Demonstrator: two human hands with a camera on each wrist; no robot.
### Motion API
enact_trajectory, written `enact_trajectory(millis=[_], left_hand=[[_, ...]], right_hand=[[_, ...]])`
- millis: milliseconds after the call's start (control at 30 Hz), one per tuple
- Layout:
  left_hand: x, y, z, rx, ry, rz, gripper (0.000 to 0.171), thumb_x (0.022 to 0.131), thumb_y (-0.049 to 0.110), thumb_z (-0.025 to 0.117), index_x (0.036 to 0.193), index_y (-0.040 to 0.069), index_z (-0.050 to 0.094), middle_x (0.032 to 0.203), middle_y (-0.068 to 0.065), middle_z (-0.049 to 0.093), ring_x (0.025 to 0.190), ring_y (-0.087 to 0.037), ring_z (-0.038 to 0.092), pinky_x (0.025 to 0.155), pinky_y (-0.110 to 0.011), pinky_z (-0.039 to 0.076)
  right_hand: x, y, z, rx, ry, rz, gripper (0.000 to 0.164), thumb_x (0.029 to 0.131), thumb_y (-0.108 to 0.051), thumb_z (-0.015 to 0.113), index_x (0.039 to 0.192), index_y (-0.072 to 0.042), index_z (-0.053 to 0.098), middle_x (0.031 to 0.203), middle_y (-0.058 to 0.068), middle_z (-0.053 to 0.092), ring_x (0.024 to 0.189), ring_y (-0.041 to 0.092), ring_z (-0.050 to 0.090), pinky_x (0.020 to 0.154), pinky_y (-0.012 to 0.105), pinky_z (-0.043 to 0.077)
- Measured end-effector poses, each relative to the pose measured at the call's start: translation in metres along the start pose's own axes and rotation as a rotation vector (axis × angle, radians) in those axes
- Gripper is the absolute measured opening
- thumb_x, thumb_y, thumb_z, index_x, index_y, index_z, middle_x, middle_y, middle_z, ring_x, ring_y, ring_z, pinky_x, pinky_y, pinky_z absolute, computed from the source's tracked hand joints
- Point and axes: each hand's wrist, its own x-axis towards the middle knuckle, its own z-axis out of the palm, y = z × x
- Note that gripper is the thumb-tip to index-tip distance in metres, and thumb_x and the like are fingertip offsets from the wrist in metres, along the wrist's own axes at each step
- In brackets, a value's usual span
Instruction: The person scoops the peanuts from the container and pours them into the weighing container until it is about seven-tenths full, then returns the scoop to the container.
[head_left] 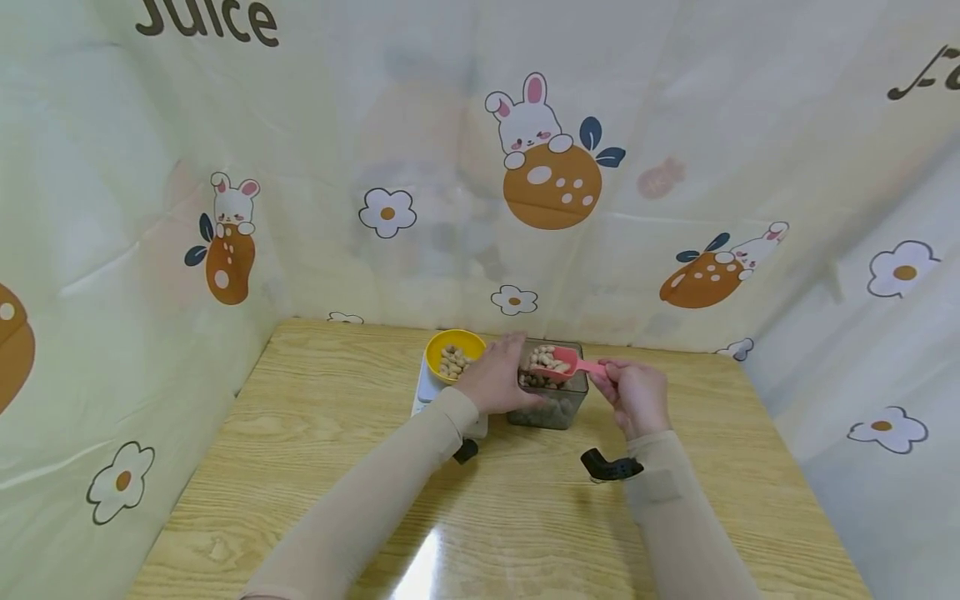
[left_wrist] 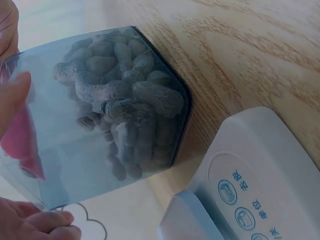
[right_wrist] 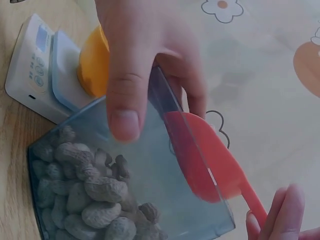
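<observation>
My left hand (head_left: 491,379) grips the rim of a clear grey plastic box (head_left: 551,410), its thumb on the near wall (right_wrist: 125,117) and its fingers over the far side. Unshelled peanuts (left_wrist: 125,95) fill the lower part of the box. My right hand (head_left: 639,396) holds a pinkish-red scoop (right_wrist: 220,157) by its handle. In the head view, the scoop's bowl lies tilted within the box's opening with several peanuts (head_left: 547,358) in it. Left of my left hand stands a yellow bowl (head_left: 432,360) that also has peanuts in it.
Beneath the yellow bowl is a white kitchen scale (right_wrist: 22,72) with a display and buttons, close beside the box. The wooden table (head_left: 510,517) ends at a printed curtain (head_left: 450,275) just behind these things.
</observation>
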Motion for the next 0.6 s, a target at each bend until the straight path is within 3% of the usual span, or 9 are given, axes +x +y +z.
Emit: enact_trajectory(millis=[300, 600], left_hand=[[-0.011, -0.012, -0.010, -0.026, -0.001, 0.006, 0.126, 0.081, 0.069, 0.085, 0.173, 0.014, 0.019, 0.181, -0.010, 0.021, 0.167, -0.033, 0.027, 0.133, -0.052, 0.035], [-0.026, -0.037, -0.033, -0.049, 0.036, -0.032, 0.126, 0.083, 0.072, 0.081, 0.174, 0.017, 0.015, 0.183, -0.008, 0.015, 0.170, -0.031, 0.017, 0.136, -0.054, 0.026]], right_hand=[[-0.003, -0.006, 0.000, -0.007, -0.042, 0.025, 0.019, 0.111, -0.007, 0.055, 0.120, 0.000, 0.069, 0.108, 0.005, 0.068, 0.074, 0.004, 0.074, 0.080, 0.016, 0.063], [-0.005, -0.009, 0.022, -0.038, -0.083, -0.023, 0.035, 0.110, -0.004, 0.054, 0.141, 0.010, 0.060, 0.105, 0.005, 0.065, 0.070, 0.002, 0.072, 0.073, 0.013, 0.062]])
